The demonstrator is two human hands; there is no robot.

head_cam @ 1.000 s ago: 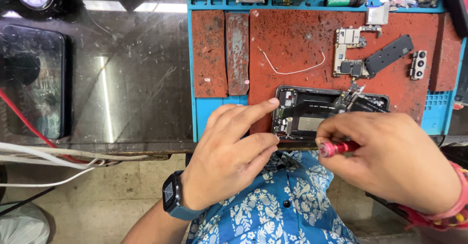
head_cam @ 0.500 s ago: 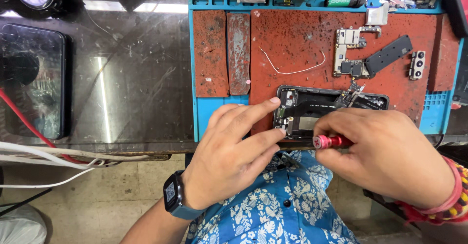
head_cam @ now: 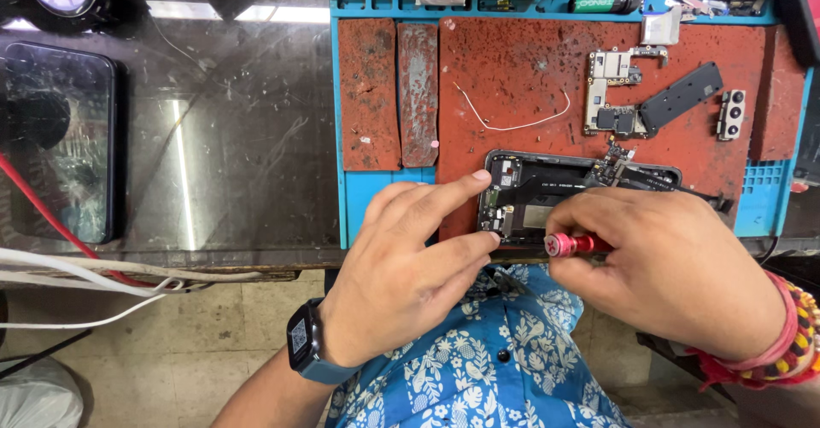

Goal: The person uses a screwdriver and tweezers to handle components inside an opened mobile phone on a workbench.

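Lying at the far left of the glass worktop is a dark phone. The left hand, fingers spread, steadies the opened phone on the red mat; the right hand grips a red screwdriver.

**Camera Arrangement: Single Head-Mounted View**

One camera, worn on the person's head, looks steeply down at the near edge of the glass tabletop. It sits close: the left hand and right hand fill the lower frame, over the repair mat. The floor shows below the near edge. No second view shares the scene.
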